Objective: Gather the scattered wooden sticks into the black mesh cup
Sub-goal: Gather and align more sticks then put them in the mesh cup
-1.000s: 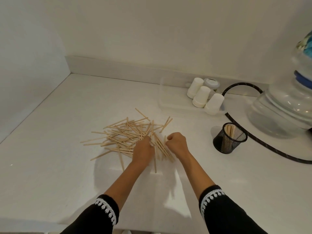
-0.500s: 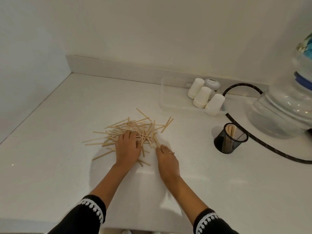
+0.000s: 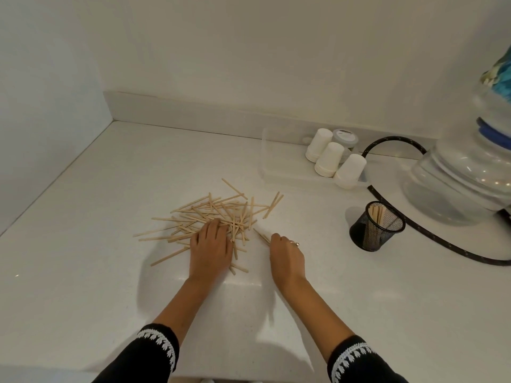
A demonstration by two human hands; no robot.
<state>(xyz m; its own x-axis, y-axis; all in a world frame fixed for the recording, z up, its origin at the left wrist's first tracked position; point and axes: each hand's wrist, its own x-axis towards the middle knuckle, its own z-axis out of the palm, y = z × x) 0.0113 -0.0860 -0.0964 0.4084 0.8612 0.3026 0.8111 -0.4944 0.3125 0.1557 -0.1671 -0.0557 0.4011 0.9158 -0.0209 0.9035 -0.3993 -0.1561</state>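
Observation:
Several wooden sticks (image 3: 221,214) lie in a loose pile on the white counter (image 3: 83,272). My left hand (image 3: 211,250) rests flat on the near side of the pile, fingers straight. To the right of the pile, my right hand (image 3: 286,258) has its fingers curled down over the near ends of a few sticks (image 3: 260,235), which poke out past my fingertips. The black mesh cup (image 3: 370,239) stands upright to the right of my right hand, with a few sticks (image 3: 377,212) inside it.
A clear tray (image 3: 265,167) at the back holds three upturned white paper cups (image 3: 330,161) and a grey-lidded jar (image 3: 345,138). A black hose (image 3: 431,237) curves behind the mesh cup. A large water bottle (image 3: 464,175) stands at right. Walls close the left and back.
Both hands were fists in the pile, then spread flat. My left hand stays flat on the sticks; my right hand has shifted right and curled its fingers over a few sticks.

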